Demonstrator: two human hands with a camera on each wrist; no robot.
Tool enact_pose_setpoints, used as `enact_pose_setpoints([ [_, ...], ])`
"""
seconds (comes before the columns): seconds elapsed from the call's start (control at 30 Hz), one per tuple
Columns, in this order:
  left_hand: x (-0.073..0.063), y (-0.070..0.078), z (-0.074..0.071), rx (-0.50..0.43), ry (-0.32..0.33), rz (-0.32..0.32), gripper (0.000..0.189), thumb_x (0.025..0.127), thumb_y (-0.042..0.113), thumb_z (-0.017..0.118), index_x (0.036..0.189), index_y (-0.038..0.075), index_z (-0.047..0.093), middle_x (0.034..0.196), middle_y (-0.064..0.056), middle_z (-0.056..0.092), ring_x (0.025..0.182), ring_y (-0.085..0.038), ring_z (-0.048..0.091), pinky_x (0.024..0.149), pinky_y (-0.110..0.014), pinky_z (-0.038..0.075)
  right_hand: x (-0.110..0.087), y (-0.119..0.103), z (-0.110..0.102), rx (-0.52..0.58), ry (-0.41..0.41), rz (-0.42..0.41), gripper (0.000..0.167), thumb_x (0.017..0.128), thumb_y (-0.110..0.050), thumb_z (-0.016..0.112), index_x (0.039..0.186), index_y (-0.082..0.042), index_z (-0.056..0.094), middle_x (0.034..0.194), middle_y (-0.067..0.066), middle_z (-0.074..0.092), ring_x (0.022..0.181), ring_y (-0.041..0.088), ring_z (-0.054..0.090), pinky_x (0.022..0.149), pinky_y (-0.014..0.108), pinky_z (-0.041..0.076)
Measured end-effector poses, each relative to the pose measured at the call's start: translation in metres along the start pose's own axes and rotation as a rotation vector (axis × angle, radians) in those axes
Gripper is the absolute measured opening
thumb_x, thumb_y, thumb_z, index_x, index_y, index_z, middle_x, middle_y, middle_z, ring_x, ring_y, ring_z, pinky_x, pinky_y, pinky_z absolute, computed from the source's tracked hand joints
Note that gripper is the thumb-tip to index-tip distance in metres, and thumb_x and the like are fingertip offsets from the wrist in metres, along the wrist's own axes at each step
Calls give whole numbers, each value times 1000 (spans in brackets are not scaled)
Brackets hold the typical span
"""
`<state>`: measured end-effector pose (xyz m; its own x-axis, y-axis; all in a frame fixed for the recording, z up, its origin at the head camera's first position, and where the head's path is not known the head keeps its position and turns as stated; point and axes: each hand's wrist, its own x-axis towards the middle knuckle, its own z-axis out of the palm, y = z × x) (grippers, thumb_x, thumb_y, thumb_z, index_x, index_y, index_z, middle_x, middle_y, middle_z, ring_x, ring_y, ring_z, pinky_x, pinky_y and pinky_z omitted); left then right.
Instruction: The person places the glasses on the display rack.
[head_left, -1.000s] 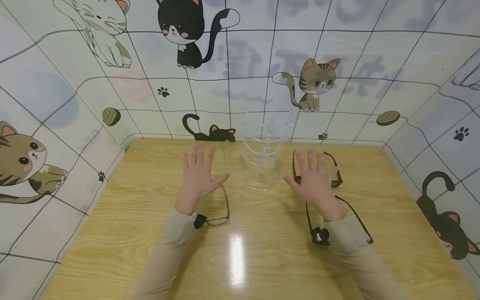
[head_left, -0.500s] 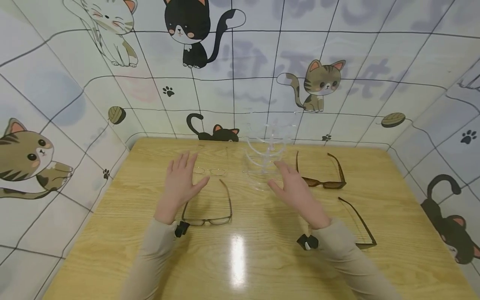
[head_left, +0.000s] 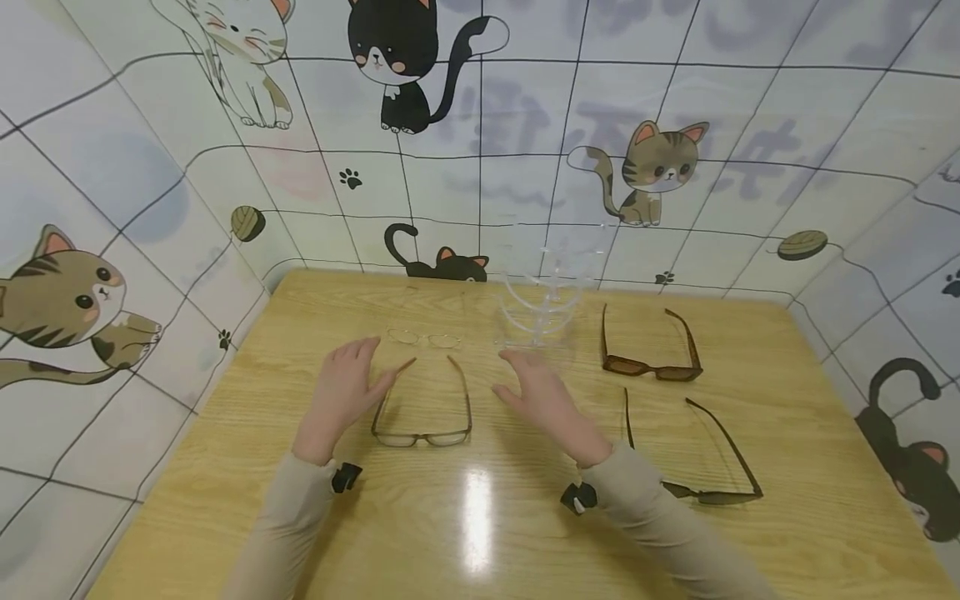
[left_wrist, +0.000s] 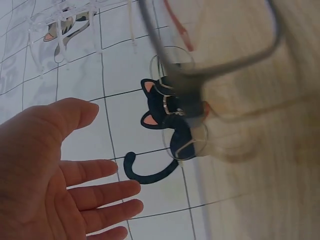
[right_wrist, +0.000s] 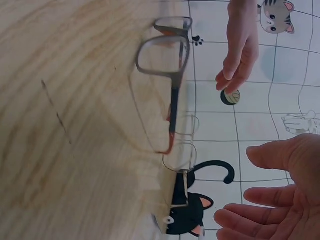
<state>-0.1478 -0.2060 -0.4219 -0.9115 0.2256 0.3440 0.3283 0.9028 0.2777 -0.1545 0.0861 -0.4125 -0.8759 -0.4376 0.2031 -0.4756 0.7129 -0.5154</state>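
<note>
Grey-framed glasses [head_left: 423,412]: they lie on the wooden table [head_left: 225,433], between the two hands, with the lenses at the near side.
Position to left hand: the left hand [head_left: 343,398] is just beside the left temple arm of the grey-framed glasses; I cannot tell if the thumb touches it.
Position to right hand: the right hand [head_left: 546,404] is near the right temple arm, a little apart from it.
Left hand state: the fingers are straight and spread, the palm faces inward, and it holds nothing.
Right hand state: the fingers are also straight and relaxed, and nothing is in it.
Direction of the glasses: the temple arms are unfolded and point away from the person, toward the back wall; the front bar runs left to right.
Thin wire glasses [head_left: 423,339]: they lie farther back on the table, beyond the grey-framed glasses.
Clear display stand [head_left: 542,304]: it stands at the back of the table, beyond the right hand.
Brown sunglasses [head_left: 649,353]: they lie to the right of the stand, temple arms open toward the wall.
Dark glasses [head_left: 697,454]: they lie near the right forearm, at the right side of the table.
</note>
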Motion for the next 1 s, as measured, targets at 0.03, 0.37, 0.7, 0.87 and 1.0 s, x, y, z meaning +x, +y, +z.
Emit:
enact_pose_setpoints([
  [0.03,-2,-2,2,1,-7,4,53,87,27,64,122,-12,51,118,-28,56,110,-43,52,92,-55,41,0,-1,3,13,-8,5,50,87,-18,67,128,5,49,124,22,55,113,36,54,90,48,47],
  [0.37,-21,-13,17,17,-49,3,30,84,18,67,99,-9,66,92,-23,67,82,-37,64,70,-46,53,5,1,33,155,-50,37,29,87,-13,67,108,6,62,89,15,67,79,24,65,69,35,54],
  [0.7,-28,-16,22,-132,-234,-125,15,86,16,65,83,1,66,73,-6,62,63,-17,56,56,-33,49,8,1,51,208,-60,76,18,87,-13,66,93,4,66,76,8,64,65,16,59,57,26,49],
  [0.87,-30,-18,24,-183,-228,-130,15,86,15,65,75,6,63,64,2,55,55,-10,47,51,-27,42,9,2,58,239,-80,77,15,87,-13,66,79,0,67,64,3,61,51,7,50,46,20,41],
  [1.0,-31,-20,27,-249,-209,-122,15,86,11,65,71,7,63,60,3,55,52,-8,43,49,-25,40,10,5,63,300,-120,82,20,89,-11,63,72,-1,68,54,-1,55,43,4,42,40,17,35],
])
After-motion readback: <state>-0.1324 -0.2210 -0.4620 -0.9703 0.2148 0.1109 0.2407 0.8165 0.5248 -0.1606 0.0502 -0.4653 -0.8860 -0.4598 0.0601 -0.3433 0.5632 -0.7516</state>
